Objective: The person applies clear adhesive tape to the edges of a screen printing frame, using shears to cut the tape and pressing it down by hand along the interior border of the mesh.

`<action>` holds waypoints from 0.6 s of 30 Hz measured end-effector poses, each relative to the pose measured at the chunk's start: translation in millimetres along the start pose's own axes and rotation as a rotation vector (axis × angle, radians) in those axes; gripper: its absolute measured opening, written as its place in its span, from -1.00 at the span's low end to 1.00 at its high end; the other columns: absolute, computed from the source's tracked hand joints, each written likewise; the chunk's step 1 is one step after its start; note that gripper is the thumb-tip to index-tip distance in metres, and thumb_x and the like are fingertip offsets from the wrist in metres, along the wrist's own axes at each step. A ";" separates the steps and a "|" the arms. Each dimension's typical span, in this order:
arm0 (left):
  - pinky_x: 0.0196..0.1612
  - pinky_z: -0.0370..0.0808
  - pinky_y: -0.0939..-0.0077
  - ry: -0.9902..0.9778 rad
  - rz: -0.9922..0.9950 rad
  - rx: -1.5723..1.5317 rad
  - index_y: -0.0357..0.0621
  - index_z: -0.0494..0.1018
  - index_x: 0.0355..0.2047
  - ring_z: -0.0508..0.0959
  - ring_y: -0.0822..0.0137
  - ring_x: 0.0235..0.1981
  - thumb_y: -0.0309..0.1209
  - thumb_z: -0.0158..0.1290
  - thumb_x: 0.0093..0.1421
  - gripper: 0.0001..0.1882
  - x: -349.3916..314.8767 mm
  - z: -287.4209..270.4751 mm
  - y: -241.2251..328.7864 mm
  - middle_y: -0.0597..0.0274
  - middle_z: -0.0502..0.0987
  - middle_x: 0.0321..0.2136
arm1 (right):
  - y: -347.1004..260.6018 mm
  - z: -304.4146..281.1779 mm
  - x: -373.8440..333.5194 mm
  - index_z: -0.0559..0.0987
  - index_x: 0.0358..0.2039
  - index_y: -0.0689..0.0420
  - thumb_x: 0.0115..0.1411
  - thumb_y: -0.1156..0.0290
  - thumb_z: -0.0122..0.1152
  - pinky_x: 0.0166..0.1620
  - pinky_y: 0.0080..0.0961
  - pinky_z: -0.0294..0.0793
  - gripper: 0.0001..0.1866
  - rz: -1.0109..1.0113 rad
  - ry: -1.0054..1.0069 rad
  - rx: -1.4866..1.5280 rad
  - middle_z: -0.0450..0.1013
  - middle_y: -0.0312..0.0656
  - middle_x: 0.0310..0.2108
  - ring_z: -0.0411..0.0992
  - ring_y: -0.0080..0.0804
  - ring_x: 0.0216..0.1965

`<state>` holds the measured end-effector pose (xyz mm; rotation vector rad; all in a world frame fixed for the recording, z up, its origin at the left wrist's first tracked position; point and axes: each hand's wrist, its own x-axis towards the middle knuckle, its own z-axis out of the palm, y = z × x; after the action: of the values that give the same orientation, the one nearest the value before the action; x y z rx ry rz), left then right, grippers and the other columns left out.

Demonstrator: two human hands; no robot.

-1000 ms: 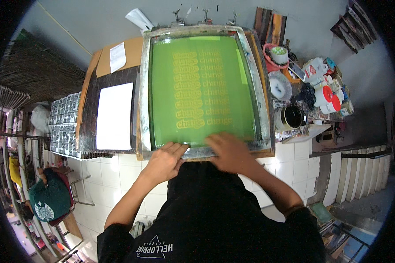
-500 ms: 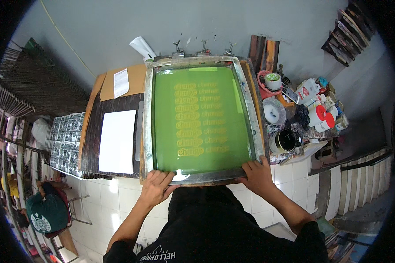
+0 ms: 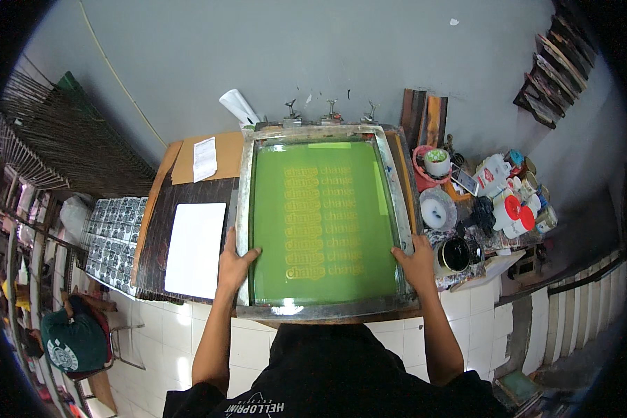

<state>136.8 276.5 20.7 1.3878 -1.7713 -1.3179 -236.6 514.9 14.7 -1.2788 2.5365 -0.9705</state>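
Note:
A screen printing frame [image 3: 292,306] with a metal rim and green mesh lies before me, with rows of yellowish lettering down its middle. My left hand [image 3: 237,261] grips the left rim, thumb over the top and fingers along the outer side. On the opposite rim, my right hand [image 3: 416,261] holds on the same way, its thumb pointing inward. Some fingertips of both hands are hidden by the frame. Beyond the frame's far edge stand metal hinge clamps [image 3: 331,110]. What lies beneath the mesh cannot be made out.
White sheets [image 3: 195,251] lie left of the frame, near brown cardboard [image 3: 223,150]. To the right are a black ink can [image 3: 455,255], a white tub [image 3: 437,207] and red-lidded bottles [image 3: 519,226]. A person [image 3: 73,338] sits at the lower left.
Both hands have shifted from the frame's near corners up along its left and right sides. The whole view has moved, so the frame appears lower in the picture.

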 end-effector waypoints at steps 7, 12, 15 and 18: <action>0.36 0.22 0.37 -0.041 -0.028 -0.129 -0.50 0.10 0.36 0.37 0.09 0.31 -0.47 0.16 0.01 -0.10 15.6 7.2 30.7 -0.27 0.34 0.28 | -1.9 -2.6 2.8 0.49 -0.03 0.47 0.07 0.37 0.40 0.01 -0.06 0.41 -0.46 0.022 0.088 0.117 0.42 0.23 -0.17 0.42 0.21 -0.08; 0.43 0.08 0.32 -0.022 0.096 -0.108 -0.42 0.14 0.37 0.34 0.06 0.33 -0.44 0.17 0.01 -0.11 52.3 13.9 27.8 -0.27 0.34 0.28 | -4.7 -3.6 28.5 0.50 -0.10 0.45 0.07 0.39 0.40 -0.05 -0.03 0.39 -0.53 -0.006 0.133 0.074 0.41 0.20 -0.21 0.41 0.20 -0.12; 0.50 -0.25 0.18 0.015 0.086 0.229 -0.42 0.08 0.39 0.20 0.01 0.42 -0.35 0.20 0.01 -0.04 51.8 14.8 17.0 -0.32 0.19 0.37 | 2.8 -1.6 24.0 0.52 -0.10 0.46 0.08 0.40 0.39 -0.02 -0.17 0.43 -0.55 0.049 0.115 0.035 0.45 0.17 -0.18 0.46 0.12 -0.10; 0.48 -0.48 0.02 -0.016 0.108 0.211 -0.38 0.00 0.43 0.02 0.03 0.49 -0.29 0.23 0.01 0.03 55.9 17.1 10.9 -0.33 0.01 0.43 | 7.4 -0.3 23.4 0.52 -0.12 0.47 0.09 0.38 0.40 -0.04 -0.14 0.42 -0.54 0.035 0.116 0.024 0.44 0.18 -0.19 0.44 0.15 -0.12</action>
<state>99.1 230.7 15.4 1.3721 -2.0135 -1.1147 -256.4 500.4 14.1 -1.2002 2.6151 -1.0947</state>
